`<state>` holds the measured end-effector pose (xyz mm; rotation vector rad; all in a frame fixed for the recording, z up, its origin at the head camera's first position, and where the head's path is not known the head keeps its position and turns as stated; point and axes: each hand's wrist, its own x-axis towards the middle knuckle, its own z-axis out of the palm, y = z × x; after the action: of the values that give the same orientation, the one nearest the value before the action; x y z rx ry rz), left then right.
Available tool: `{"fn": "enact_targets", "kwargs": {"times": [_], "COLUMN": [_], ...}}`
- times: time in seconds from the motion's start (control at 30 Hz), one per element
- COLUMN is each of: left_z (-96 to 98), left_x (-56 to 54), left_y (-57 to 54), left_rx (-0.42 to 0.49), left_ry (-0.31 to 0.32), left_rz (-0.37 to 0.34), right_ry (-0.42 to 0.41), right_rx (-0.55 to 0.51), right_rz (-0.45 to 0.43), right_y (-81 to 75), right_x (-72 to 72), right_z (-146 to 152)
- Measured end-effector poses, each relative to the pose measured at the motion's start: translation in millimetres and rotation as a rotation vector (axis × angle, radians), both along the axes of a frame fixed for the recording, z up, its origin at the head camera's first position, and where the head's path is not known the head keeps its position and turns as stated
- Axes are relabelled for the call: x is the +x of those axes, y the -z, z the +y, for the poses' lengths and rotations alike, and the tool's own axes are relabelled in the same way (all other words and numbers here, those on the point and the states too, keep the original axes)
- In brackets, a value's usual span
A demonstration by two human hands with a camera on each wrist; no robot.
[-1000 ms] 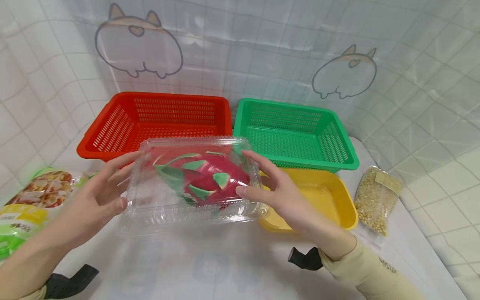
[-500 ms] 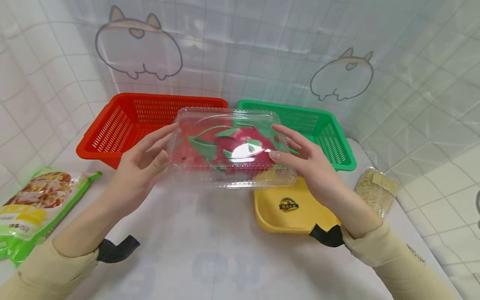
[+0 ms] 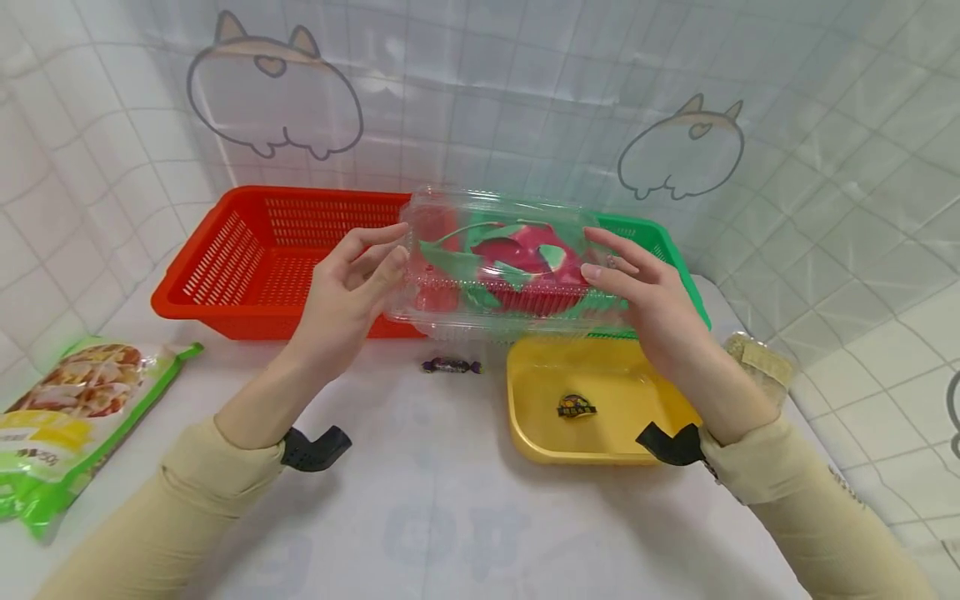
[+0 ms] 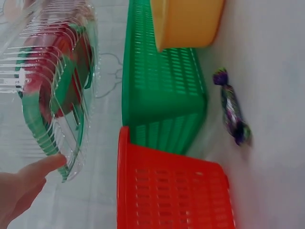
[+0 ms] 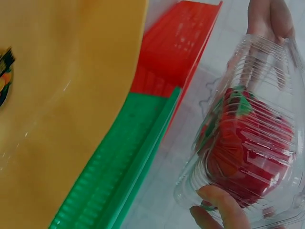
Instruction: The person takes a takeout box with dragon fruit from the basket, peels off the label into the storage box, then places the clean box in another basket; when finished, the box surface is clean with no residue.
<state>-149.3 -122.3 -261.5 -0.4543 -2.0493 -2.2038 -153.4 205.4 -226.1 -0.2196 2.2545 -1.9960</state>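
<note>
A clear plastic clamshell box (image 3: 510, 322) with a pink and green dragon fruit (image 3: 525, 254) inside is held in the air. My left hand (image 3: 337, 296) grips its left end, thumb at the front side. At the opposite end my right hand (image 3: 652, 292) holds it, with the thumb on the front of the lid. Behind and below the box stand a red basket (image 3: 247, 325) and a green basket (image 3: 686, 292); the box hides much of the green one. In the right wrist view the dragon fruit (image 5: 248, 157) shows through the ribbed plastic.
A yellow tray (image 3: 536, 446) with a dark label sits in front of the green basket. Left of it lies a wrapped candy (image 3: 452, 365). A green snack bag (image 3: 82, 400) is at the far left, a bag of yellow kernels (image 3: 761, 367) at the right.
Both hands have carried the box with the dragon fruit away from me and to the right, from before the red basket towards the green one. The candy has come into sight.
</note>
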Motion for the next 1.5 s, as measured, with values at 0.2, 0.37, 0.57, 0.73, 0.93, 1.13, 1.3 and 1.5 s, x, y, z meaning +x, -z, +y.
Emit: {"fn": "enact_targets", "kwargs": {"times": [0.2, 0.37, 0.57, 0.73, 0.93, 1.13, 1.3, 1.5], "left_z": [18.0, 32.0, 50.8, 62.0, 71.9, 85.9, 97.6, 108.4], "left_x": [-17.4, -32.0, -47.0, -59.4, -72.9, -87.1, -97.8, -109.6], "left_y": [-1.2, 1.1, 3.0, 3.8, 4.7, 10.0, 15.0, 21.1], "left_rx": [0.041, -0.005, -0.019, 0.003, 0.027, 0.058, 0.073, 0.122], "left_ry": [0.008, 0.011, 0.004, 0.027, 0.05, 0.033, -0.018, -0.06], "left_rz": [-0.004, 0.009, 0.027, 0.024, -0.03, -0.075, -0.109, -0.168], "right_ry": [-0.011, 0.009, 0.041, 0.066, 0.083, 0.101, 0.113, 0.159], "right_rx": [-0.073, -0.059, -0.055, -0.075, -0.07, -0.06, -0.064, -0.057], "right_rz": [0.015, 0.009, -0.01, -0.023, -0.036, -0.065, -0.079, -0.108], "right_y": [1.0, 2.0, 3.9, 4.8, 7.4, 10.1, 14.8, 22.7], "right_x": [-12.8, -22.9, -34.6, -44.3, -57.3, -69.2, -77.1, -86.4], "right_z": [12, 22, 32, 37, 46, 53, 57, 59]}}
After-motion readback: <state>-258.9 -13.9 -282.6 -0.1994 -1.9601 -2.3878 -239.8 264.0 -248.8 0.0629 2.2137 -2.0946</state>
